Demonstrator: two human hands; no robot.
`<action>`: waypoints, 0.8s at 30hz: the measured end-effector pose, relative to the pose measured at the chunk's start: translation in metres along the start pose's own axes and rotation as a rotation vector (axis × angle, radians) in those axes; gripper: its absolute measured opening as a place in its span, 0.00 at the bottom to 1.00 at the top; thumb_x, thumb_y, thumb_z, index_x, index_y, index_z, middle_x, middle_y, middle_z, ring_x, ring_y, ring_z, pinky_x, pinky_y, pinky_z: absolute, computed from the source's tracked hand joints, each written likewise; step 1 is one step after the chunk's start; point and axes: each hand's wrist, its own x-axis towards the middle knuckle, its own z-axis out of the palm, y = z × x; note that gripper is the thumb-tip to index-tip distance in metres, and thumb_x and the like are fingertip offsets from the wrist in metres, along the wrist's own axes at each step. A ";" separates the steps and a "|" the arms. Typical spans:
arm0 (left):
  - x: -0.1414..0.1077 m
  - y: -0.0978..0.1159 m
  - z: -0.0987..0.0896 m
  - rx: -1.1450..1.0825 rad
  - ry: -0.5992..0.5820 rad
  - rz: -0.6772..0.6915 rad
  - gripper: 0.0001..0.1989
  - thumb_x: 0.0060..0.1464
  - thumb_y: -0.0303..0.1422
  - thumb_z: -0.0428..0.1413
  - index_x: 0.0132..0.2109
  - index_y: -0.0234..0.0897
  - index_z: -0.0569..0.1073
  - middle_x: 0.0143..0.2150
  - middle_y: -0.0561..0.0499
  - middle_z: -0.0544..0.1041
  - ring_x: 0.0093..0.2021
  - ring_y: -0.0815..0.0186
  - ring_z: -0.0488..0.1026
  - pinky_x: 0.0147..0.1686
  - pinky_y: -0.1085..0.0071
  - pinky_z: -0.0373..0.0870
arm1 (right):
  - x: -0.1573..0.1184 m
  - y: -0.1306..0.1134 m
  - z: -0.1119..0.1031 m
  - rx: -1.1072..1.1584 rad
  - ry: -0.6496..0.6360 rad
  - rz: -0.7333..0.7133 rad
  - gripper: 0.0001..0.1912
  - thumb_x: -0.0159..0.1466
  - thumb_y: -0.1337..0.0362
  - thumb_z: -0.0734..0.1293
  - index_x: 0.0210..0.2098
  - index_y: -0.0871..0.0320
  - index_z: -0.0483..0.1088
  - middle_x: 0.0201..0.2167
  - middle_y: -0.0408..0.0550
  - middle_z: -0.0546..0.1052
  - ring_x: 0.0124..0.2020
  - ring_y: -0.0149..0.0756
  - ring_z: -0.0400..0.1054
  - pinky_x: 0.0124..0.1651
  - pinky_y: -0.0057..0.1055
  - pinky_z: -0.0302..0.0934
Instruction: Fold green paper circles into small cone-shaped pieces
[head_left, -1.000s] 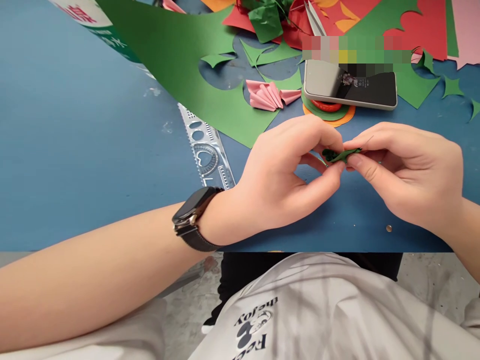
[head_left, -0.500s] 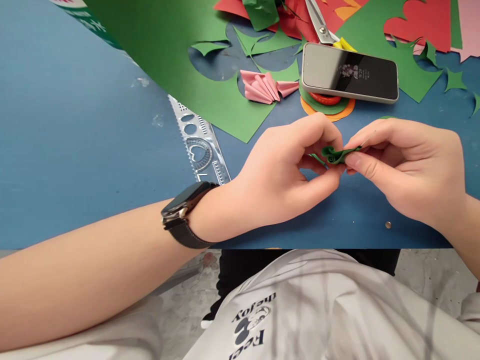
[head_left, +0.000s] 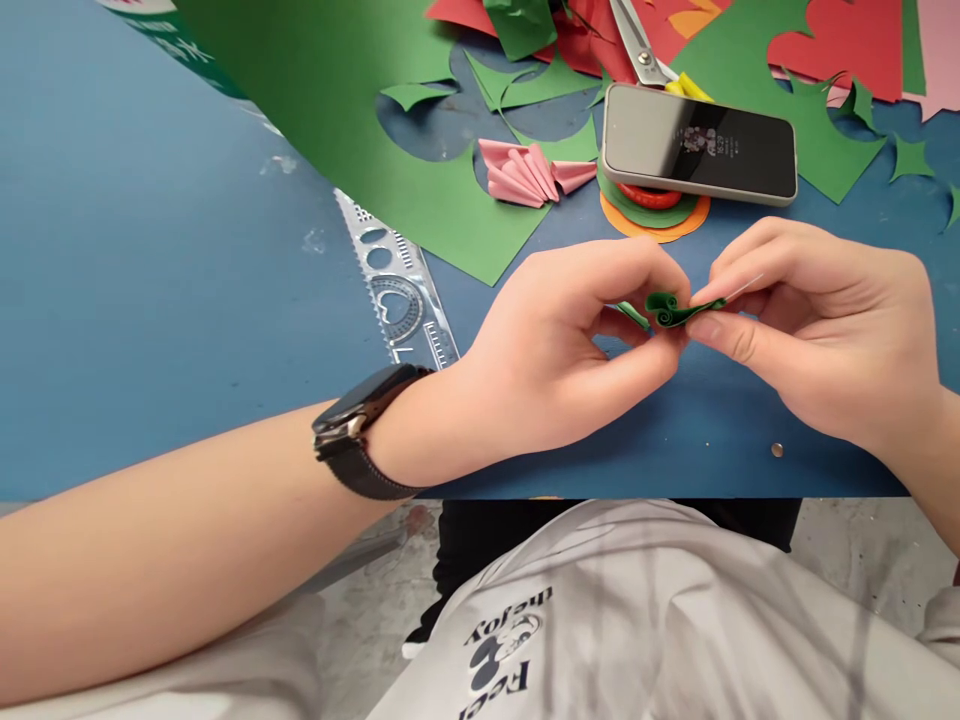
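Observation:
Between my two hands is a small piece of curled green paper [head_left: 670, 310], its edge rolled into little spirals. My left hand [head_left: 577, 340], with a black watch [head_left: 367, 430] on the wrist, pinches its left side between thumb and fingers. The fingertips of my right hand [head_left: 825, 330] are closed on its right end. A thin, pale, needle-like strand [head_left: 746, 286] sticks out by my right index finger; I cannot tell what it is. Both hands are just above the blue table [head_left: 187, 300], near its front edge.
Beyond my hands a phone [head_left: 697, 145] lies on round paper pieces [head_left: 652, 225]. Behind it are scissors [head_left: 643, 55]. Folded pink paper cones [head_left: 529, 172] lie on a green sheet [head_left: 480, 240]. A clear ruler [head_left: 401, 290] pokes out under that sheet. Green scraps [head_left: 911, 158] lie at right.
My right hand's fingers have shifted slightly, and the thin pale strand shows more clearly. The green paper is turned a little, still held by both hands.

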 end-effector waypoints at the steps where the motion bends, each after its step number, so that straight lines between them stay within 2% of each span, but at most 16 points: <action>1: 0.000 0.000 0.000 -0.004 -0.001 -0.005 0.10 0.54 0.22 0.61 0.39 0.43 0.75 0.36 0.52 0.81 0.33 0.65 0.78 0.28 0.70 0.79 | 0.000 0.001 0.000 -0.002 -0.003 -0.008 0.10 0.63 0.74 0.76 0.37 0.51 0.81 0.35 0.39 0.82 0.37 0.30 0.77 0.38 0.31 0.79; 6: 0.001 0.004 -0.001 -0.089 -0.039 -0.087 0.09 0.55 0.21 0.61 0.38 0.41 0.75 0.33 0.53 0.79 0.30 0.67 0.77 0.27 0.72 0.77 | -0.001 0.001 -0.003 0.010 -0.028 -0.013 0.09 0.65 0.74 0.75 0.39 0.52 0.80 0.37 0.38 0.84 0.40 0.28 0.79 0.43 0.28 0.80; 11: 0.002 0.014 0.000 -0.192 -0.036 -0.238 0.05 0.57 0.24 0.59 0.37 0.38 0.75 0.32 0.54 0.78 0.32 0.67 0.78 0.30 0.71 0.76 | -0.002 -0.003 -0.003 0.005 -0.031 0.009 0.10 0.65 0.74 0.74 0.39 0.51 0.80 0.38 0.37 0.84 0.40 0.29 0.79 0.42 0.29 0.80; 17: 0.001 0.014 0.000 -0.181 -0.048 -0.185 0.03 0.61 0.25 0.59 0.40 0.36 0.75 0.34 0.53 0.79 0.33 0.68 0.79 0.31 0.72 0.78 | -0.004 -0.006 -0.001 -0.032 0.001 0.026 0.10 0.66 0.74 0.73 0.37 0.52 0.80 0.37 0.37 0.83 0.37 0.28 0.78 0.38 0.29 0.78; 20: 0.002 0.014 -0.001 -0.165 -0.046 -0.171 0.04 0.60 0.23 0.59 0.40 0.36 0.76 0.34 0.52 0.79 0.33 0.68 0.79 0.32 0.73 0.78 | -0.004 -0.007 0.000 -0.006 0.035 0.019 0.10 0.65 0.74 0.74 0.37 0.51 0.80 0.37 0.37 0.83 0.39 0.29 0.78 0.39 0.30 0.78; 24: 0.003 0.014 -0.002 -0.108 -0.077 -0.129 0.05 0.59 0.23 0.59 0.39 0.37 0.76 0.33 0.51 0.79 0.32 0.68 0.77 0.29 0.73 0.76 | -0.003 -0.007 0.001 0.043 0.009 0.029 0.10 0.65 0.74 0.75 0.36 0.51 0.80 0.36 0.37 0.82 0.38 0.30 0.78 0.40 0.32 0.78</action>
